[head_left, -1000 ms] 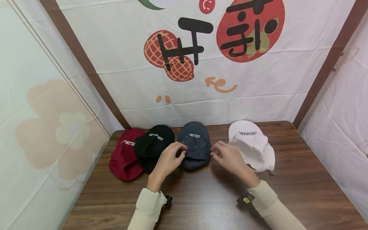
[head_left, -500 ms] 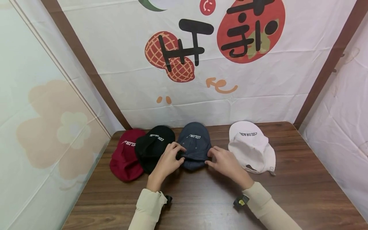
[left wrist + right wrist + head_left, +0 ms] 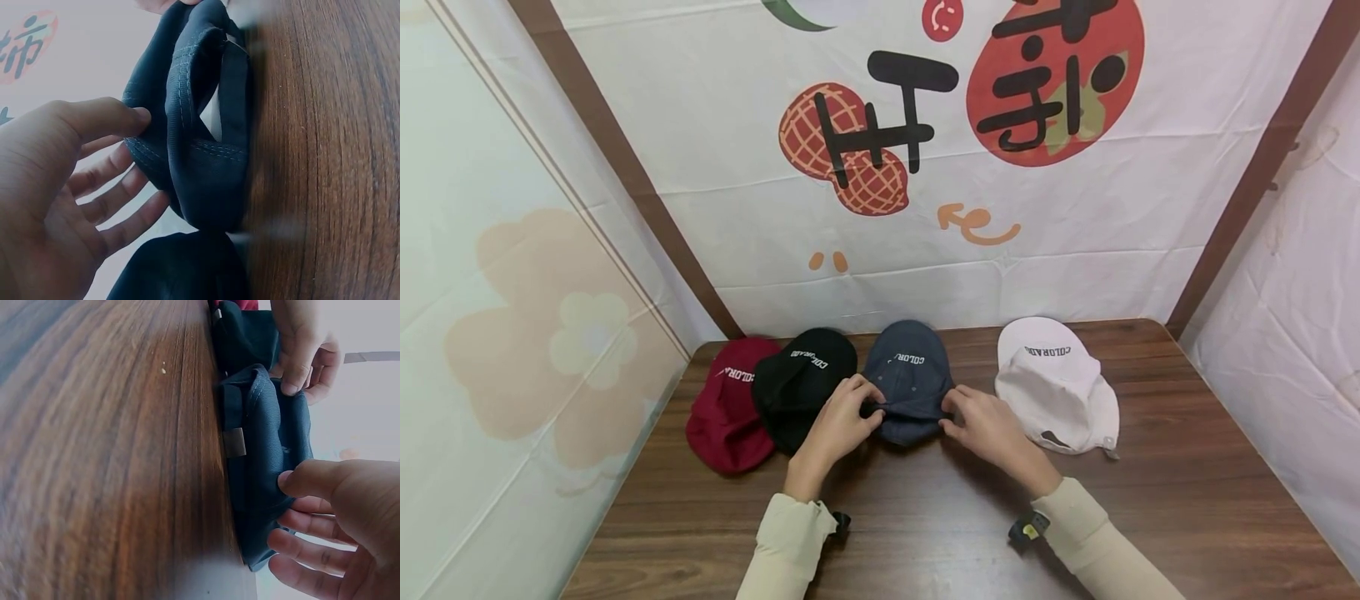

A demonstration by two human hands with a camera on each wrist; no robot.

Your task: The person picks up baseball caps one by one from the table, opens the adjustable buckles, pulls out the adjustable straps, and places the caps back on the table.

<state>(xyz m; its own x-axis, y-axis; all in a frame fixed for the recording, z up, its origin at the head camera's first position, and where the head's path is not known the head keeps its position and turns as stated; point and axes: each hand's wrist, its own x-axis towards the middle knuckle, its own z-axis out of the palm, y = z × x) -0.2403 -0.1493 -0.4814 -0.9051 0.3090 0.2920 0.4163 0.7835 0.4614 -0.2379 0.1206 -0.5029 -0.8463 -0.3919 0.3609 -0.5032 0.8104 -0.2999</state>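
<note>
A navy baseball cap (image 3: 910, 375) with white lettering lies on the table, its brim toward the back wall. At its left side my left hand (image 3: 841, 421) pinches the crown fabric. My right hand (image 3: 988, 425) does the same at the right side. In the left wrist view, the thumb presses the cloth (image 3: 153, 106) with fingers behind it, and the rear strap opening shows. The right wrist view has the thumb on the folded crown (image 3: 269, 444), near a metal strap buckle (image 3: 235, 442). A crease runs across the crown between both hands.
A black cap (image 3: 808, 367) sits close on the left, overlapping a dark red cap (image 3: 730, 417). To the right lies a white cap (image 3: 1048, 375). All rest along the back of the wooden table (image 3: 925, 533), against a printed cloth wall (image 3: 737, 233).
My right hand has come left and down onto the navy cap's side, and my left fingers have closed on the other side. The crown has become creased between them; the other caps stay put.
</note>
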